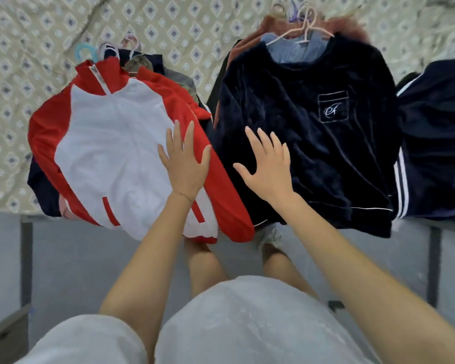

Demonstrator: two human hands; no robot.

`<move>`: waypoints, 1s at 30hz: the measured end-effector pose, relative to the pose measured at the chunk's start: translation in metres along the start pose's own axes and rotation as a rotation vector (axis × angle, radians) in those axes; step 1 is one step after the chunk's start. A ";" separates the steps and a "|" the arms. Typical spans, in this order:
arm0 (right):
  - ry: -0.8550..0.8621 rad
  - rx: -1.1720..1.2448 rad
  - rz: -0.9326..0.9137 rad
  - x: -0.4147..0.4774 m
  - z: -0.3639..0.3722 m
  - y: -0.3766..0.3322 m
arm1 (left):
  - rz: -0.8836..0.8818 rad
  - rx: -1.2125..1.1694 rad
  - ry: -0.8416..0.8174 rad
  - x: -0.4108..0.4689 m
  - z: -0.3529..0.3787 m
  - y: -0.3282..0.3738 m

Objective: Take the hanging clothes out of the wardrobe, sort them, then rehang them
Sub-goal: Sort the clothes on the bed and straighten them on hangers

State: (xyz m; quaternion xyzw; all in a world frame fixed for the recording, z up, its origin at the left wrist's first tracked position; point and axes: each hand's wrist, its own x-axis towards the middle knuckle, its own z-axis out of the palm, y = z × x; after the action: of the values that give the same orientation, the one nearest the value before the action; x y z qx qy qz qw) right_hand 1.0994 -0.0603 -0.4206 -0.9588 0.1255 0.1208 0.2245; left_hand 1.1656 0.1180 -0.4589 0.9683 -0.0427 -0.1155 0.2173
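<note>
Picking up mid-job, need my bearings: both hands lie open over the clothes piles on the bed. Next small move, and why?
Probably slide the right hand up to the white hanger in the navy top and grip it. Both hands hold nothing, the left hand rests flat on the red-and-white jacket, and the piles look sorted.

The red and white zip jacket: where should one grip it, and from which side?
Probably the pale blue plastic hanger hook beyond its collar, reaching over from the near side: the red and white zip jacket lies flat, collar pointing away.
</note>
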 end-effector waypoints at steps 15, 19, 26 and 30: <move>-0.035 0.005 0.095 -0.012 -0.067 0.145 | -0.021 0.026 0.043 -0.053 0.048 0.115; -0.057 0.013 0.117 0.012 -0.067 0.155 | -0.023 0.031 0.022 -0.030 0.061 0.124; -0.055 0.012 0.168 0.074 -0.063 0.178 | -0.008 -0.005 -0.038 0.034 0.100 0.140; -0.037 0.026 0.205 0.119 -0.057 0.193 | 0.011 -0.016 -0.051 0.080 0.119 0.146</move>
State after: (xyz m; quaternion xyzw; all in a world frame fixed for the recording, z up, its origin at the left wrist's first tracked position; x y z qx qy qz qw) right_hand 1.1645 -0.2768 -0.4824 -0.9355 0.2202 0.1592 0.2258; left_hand 1.2099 -0.0736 -0.5171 0.9630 -0.0527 -0.1395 0.2245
